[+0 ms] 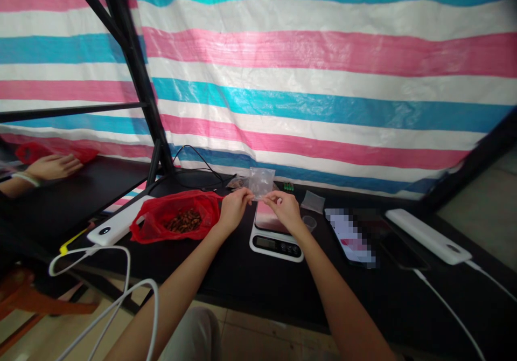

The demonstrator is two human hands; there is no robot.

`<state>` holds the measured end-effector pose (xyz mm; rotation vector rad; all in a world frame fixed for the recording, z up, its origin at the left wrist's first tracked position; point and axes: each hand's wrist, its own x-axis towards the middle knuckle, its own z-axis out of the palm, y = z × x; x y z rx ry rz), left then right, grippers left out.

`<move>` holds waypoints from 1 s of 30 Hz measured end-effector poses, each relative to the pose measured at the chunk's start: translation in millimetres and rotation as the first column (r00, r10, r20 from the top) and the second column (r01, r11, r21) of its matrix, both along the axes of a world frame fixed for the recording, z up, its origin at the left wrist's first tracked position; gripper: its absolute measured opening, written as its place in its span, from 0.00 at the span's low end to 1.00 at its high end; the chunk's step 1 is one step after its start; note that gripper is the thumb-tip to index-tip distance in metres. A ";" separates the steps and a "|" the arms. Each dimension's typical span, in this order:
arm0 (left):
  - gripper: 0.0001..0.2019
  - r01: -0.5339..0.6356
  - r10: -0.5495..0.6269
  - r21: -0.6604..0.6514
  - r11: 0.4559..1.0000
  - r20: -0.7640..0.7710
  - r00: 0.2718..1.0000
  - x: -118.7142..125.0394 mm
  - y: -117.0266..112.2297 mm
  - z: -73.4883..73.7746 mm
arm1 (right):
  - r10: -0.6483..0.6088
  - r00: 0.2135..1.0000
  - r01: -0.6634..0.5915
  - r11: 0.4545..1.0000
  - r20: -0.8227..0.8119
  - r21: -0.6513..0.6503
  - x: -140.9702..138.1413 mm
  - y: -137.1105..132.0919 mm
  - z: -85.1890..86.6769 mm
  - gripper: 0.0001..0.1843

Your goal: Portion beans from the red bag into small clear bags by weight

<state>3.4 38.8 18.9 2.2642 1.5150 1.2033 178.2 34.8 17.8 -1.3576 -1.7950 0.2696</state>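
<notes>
A small clear plastic bag [262, 181] is held up by its near edge above the back of a white digital scale [276, 245]. My left hand [236, 209] pinches one corner of that edge, and my right hand [284, 208] pinches the other. Whether the bag has anything in it I cannot tell. To the left of my left hand lies an open red plastic bag [153, 220] with small brown pieces [183, 221] inside. A small clear round cup or lid [309, 222] sits just right of the scale, partly behind my right wrist.
Flat clear bags [313, 202] and green batteries [288, 187] lie at the back. A phone [350, 237], a dark phone [404, 250] and a white power bank [428, 236] are at right. Another power bank [117, 223] and white cables [128, 291] are left. A co-worker's hand [54, 167] shows far left.
</notes>
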 end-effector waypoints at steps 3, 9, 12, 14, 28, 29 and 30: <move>0.12 0.040 -0.041 0.010 0.999 0.060 0.997 -1.4 2.2 -1.2 | 0.007 1.000 -0.007 1.000 0.001 0.020 -0.1 -0.3 2.2 0.07; 0.12 0.251 -0.243 -0.020 0.968 0.182 0.953 -0.2 5.7 -5.1 | 0.067 0.998 -0.068 0.996 0.017 0.053 -1.1 -3.2 7.2 0.07; 0.13 0.264 -0.258 -0.005 0.964 0.197 0.946 1.1 4.7 -6.7 | 0.081 0.996 -0.083 0.995 0.032 0.048 -4.3 -7.4 9.5 0.08; 0.13 0.243 -0.239 0.005 0.970 0.200 0.950 1.6 4.0 -6.9 | 0.065 0.997 -0.067 0.997 0.042 0.049 -5.8 -9.9 10.7 0.08; 0.17 0.274 -0.268 -0.019 0.962 0.145 0.952 1.7 -1.3 -4.5 | 0.070 0.995 -0.066 0.997 0.077 -0.047 -5.4 -11.9 12.5 0.07; 0.17 0.274 -0.270 -0.006 0.962 0.141 0.952 1.4 -1.0 -4.4 | 0.072 0.994 -0.068 0.996 0.076 -0.049 -5.5 -11.9 12.6 0.07; 0.17 0.277 -0.273 -0.006 0.961 0.147 0.951 1.4 -0.9 -4.5 | 0.072 0.994 -0.068 0.996 0.076 -0.051 -5.4 -11.8 12.6 0.08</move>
